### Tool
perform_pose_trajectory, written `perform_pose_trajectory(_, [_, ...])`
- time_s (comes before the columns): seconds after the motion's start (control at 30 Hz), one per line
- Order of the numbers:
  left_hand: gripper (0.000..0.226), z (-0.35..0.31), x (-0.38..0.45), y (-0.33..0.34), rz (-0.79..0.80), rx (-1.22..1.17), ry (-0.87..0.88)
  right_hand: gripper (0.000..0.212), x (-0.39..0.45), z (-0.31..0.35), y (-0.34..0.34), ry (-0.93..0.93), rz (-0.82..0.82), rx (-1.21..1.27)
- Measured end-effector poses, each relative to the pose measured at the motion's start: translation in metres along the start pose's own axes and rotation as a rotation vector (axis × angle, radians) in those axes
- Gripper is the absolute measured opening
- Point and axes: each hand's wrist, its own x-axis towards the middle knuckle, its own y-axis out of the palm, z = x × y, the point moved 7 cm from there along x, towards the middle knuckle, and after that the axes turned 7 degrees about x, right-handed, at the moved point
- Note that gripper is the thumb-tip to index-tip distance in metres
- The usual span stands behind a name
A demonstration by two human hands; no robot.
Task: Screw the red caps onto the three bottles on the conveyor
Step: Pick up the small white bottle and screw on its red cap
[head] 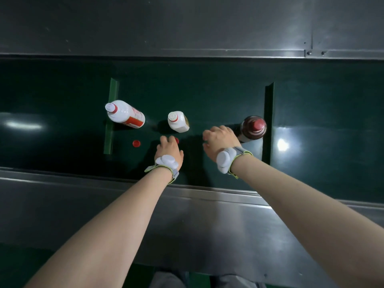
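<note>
The left hand's fingers (166, 140) curled down over a red cap (176, 140) on the belt (62, 142); whether they had clamped it could not be told. The right hand (220, 140) rested against the dark bottle (252, 128), already capped, its finger spread hidden. A second cap (136, 143) lay at nine o'clock. The small bottle (178, 122) at twelve and the large bottle (124, 114) at ten stood uncapped. A careless lift might knock the small bottle over.
</note>
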Motion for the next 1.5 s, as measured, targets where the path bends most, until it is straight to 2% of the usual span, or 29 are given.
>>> perform_pose_trajectory(0.2, [0.044, -0.001, 0.028, 0.014, -0.042, -0.086, -0.012, 0.025, 0.005, 0.002, 0.023, 0.041, 0.026, 0.097])
perform_pose_trajectory(0.43, [0.030, -0.006, 0.023, 0.044, -0.022, 0.005, 0.004, 0.025, -0.001, -0.003, 0.035, 0.106, 0.062, 0.130])
perform_pose_trajectory(0.53, [0.031, -0.002, 0.015, 0.053, 0.010, 0.014, 0.019, 0.023, -0.003, 0.003, 0.037, 0.127, 0.096, 0.153])
perform_pose_trajectory(0.83, [0.031, 0.004, -0.020, 0.020, -0.061, -0.399, 0.080, 0.027, -0.009, 0.032, 0.034, 0.215, 0.233, 0.236])
perform_pose_trajectory(1.0, [0.030, -0.006, -0.055, -0.032, -0.273, -0.524, 0.207, 0.041, -0.019, 0.042, 0.021, 0.375, 0.174, 0.556])
perform_pose_trajectory(1.1, [0.050, -0.009, -0.076, -0.051, -0.332, -0.597, 0.236, 0.040, -0.022, 0.048, 0.020, 0.501, 0.139, 0.973])
perform_pose_trajectory(1.17, [0.063, -0.007, -0.083, -0.058, -0.354, -0.636, 0.226, 0.036, -0.022, 0.051, 0.018, 0.546, 0.115, 1.145])
perform_pose_trajectory(1.27, [0.069, -0.004, -0.090, -0.065, -0.377, -0.656, 0.241, 0.031, -0.024, 0.051, 0.012, 0.507, 0.098, 1.159])
perform_pose_trajectory(1.4, [0.060, -0.003, -0.096, -0.076, -0.502, -0.637, 0.269, 0.036, -0.028, 0.036, 0.003, 0.442, 0.014, 1.006])
perform_pose_trajectory(1.5, [0.054, 0.004, -0.089, -0.075, -0.592, -0.627, 0.232, 0.043, -0.033, 0.023, 0.001, 0.490, -0.063, 0.907])
